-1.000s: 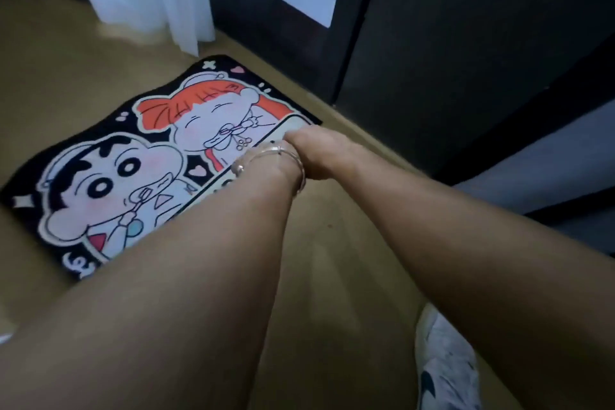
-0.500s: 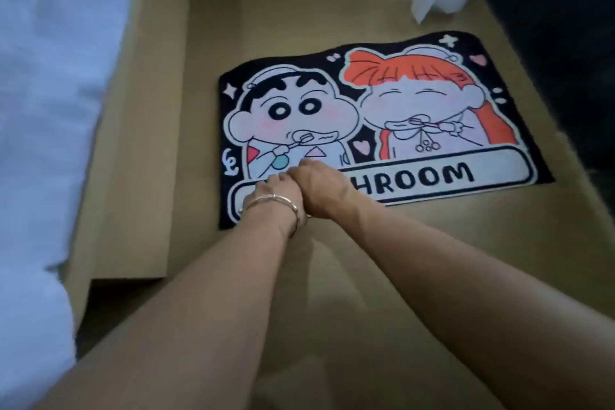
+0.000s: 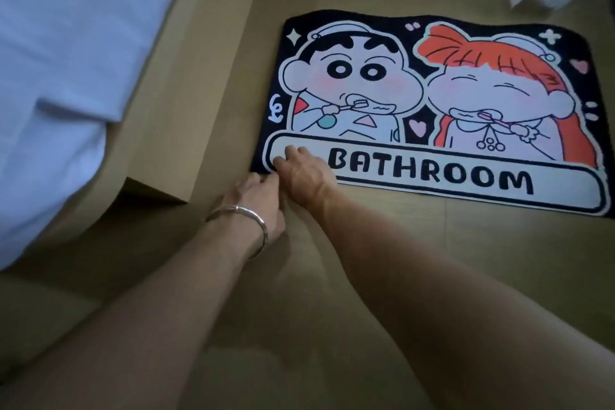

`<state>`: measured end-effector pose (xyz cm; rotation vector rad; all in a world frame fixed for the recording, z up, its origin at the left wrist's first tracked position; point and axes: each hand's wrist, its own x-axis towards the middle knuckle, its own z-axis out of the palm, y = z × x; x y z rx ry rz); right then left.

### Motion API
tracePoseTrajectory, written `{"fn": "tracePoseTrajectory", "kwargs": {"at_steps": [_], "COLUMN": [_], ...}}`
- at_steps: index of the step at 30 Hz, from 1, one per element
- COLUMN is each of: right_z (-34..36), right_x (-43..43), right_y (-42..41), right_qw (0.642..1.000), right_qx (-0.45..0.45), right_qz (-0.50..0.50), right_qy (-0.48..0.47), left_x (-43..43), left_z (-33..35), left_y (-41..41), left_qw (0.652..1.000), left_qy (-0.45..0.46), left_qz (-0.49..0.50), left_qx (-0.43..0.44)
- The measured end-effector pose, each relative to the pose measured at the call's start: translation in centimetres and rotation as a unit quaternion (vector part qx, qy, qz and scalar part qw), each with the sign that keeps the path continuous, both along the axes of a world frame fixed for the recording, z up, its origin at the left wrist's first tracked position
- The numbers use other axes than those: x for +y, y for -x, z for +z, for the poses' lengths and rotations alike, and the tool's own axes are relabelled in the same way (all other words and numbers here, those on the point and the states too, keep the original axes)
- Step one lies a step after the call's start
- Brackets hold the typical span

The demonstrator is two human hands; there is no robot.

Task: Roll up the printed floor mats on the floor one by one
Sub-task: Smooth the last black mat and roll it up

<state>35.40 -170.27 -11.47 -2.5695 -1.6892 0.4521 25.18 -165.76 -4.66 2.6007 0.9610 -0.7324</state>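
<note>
Now slid to the floor mat (image 3: 432, 93) corner, pinched by right hand (image 3: 303, 173); cannot tell for left hand (image 3: 257, 204). Ready to roll.

the floor mat (image 3: 432, 110) at 2 o'clock is black, printed with a black-haired child, an orange-haired one, pink hearts, white sparkles and a cream banner lettered in black. the floor (image 3: 299, 293) is tan, the bedding (image 3: 66, 76) at 10 o'clock white, the bangle (image 3: 253, 213) silver.
</note>
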Motion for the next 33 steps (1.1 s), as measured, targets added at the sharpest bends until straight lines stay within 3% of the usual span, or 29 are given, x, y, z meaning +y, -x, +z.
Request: {"fn": "tracePoseTrajectory", "kwargs": {"at_steps": [3,7,15,26,33], "right_z": [0.8,0.7,1.4,1.0,1.1], "right_x": [0.0,0.3,-0.6,-0.1,-6.2], "right_y": [-0.1,0.9,-0.3,-0.6,1.0], "right_qw": [0.996,0.991,0.999,0.997,0.996], "right_qx": [-0.040,-0.100,-0.050,-0.078,-0.033], "right_qz": [0.074,0.088,0.013,-0.010,0.043], "right_qy": [0.018,0.030,0.012,0.021,0.068], "left_x": [0.2,1.0,0.6,2.3,2.3], "left_z": [0.5,0.5,-0.8,-1.1,-2.4], "left_y": [0.9,1.0,0.1,-0.2,-0.5], "left_qw": [0.999,0.999,0.999,0.996,0.969], "left_qy": [0.020,-0.001,0.019,-0.039,-0.119], "left_qz": [0.029,0.019,-0.030,-0.080,-0.214], "left_qx": [0.003,0.029,0.011,-0.002,0.037]}}
